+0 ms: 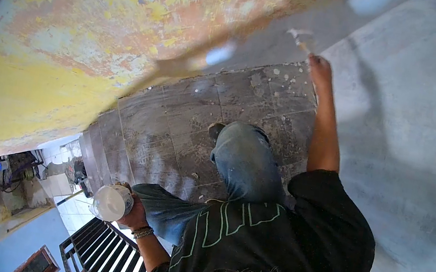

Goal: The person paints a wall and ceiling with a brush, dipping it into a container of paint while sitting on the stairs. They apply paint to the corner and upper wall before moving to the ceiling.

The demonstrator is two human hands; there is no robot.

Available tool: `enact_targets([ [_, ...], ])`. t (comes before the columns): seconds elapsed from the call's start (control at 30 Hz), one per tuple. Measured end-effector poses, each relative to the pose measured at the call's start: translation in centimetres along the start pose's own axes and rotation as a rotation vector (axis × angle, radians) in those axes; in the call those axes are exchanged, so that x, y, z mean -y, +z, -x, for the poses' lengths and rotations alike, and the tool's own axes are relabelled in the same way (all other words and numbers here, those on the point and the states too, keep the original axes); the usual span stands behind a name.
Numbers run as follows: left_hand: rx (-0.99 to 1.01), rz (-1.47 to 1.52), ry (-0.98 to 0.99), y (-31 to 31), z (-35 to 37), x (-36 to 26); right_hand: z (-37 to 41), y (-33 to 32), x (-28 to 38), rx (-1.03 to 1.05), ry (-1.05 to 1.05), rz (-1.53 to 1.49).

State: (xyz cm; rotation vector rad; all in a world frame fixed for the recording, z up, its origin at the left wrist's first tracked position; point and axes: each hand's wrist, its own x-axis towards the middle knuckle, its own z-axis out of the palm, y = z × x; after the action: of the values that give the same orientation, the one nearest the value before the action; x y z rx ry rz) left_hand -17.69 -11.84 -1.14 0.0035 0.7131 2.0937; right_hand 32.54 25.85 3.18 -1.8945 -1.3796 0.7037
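Observation:
My right hand (319, 69) is stretched out to the grey plastered wall (419, 141) and grips a small pale-headed tool (302, 38), a brush or a scraper, whose tip touches the plaster. My left hand (134, 215), with a bracelet at the wrist, holds a white round container (111, 202) low at my side. Between the arms I see my black shirt with green stripes (248, 233) and a bent knee in blue jeans (243, 157).
A dark tiled floor (173, 128) speckled with white spots lies below. A wall with peeling yellow and orange paint (72, 42) fills the left. A blurred long pole (201, 61) crosses it. A black metal railing (100, 252) stands at the lower left, clutter beyond.

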Motion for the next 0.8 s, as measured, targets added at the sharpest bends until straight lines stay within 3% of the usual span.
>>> enact_targets([
  [0.17,0.008,-0.075,-0.014,2.1,0.0,0.9,2.0,-7.7,10.2,-0.202,-0.154,-0.411],
  [0.3,-0.022,-0.204,-0.007,2.6,0.0,1.3,2.2,-7.7,13.0,-0.257,-0.345,-0.710],
  [0.4,0.077,-0.070,-0.065,2.8,-0.3,1.8,-0.1,-1.1,7.3,-0.166,-0.237,-0.577],
  [0.47,0.039,-0.063,-0.057,3.5,0.3,2.2,-1.6,6.5,-2.9,-0.084,-0.216,-0.248],
  [0.53,0.084,0.016,-0.098,3.6,0.8,2.9,3.5,11.8,-6.9,-0.039,-0.145,0.064],
  [0.6,0.049,0.007,-0.109,2.7,1.4,3.8,7.4,14.5,-8.4,0.390,0.217,0.002],
  [0.67,-0.038,-1.056,0.144,0.2,2.6,5.2,8.1,16.9,-7.4,0.390,0.215,0.024],
  [0.7,-0.309,-0.194,-0.113,0.2,2.9,5.0,8.1,17.6,-6.5,0.367,0.211,0.037],
  [0.73,-0.317,-0.193,-0.111,0.2,3.4,5.3,7.3,17.8,-5.3,0.375,0.211,0.041],
  [0.8,-0.307,-0.319,-0.122,0.6,4.9,6.6,5.6,16.7,-0.6,0.447,0.369,-0.525],
])
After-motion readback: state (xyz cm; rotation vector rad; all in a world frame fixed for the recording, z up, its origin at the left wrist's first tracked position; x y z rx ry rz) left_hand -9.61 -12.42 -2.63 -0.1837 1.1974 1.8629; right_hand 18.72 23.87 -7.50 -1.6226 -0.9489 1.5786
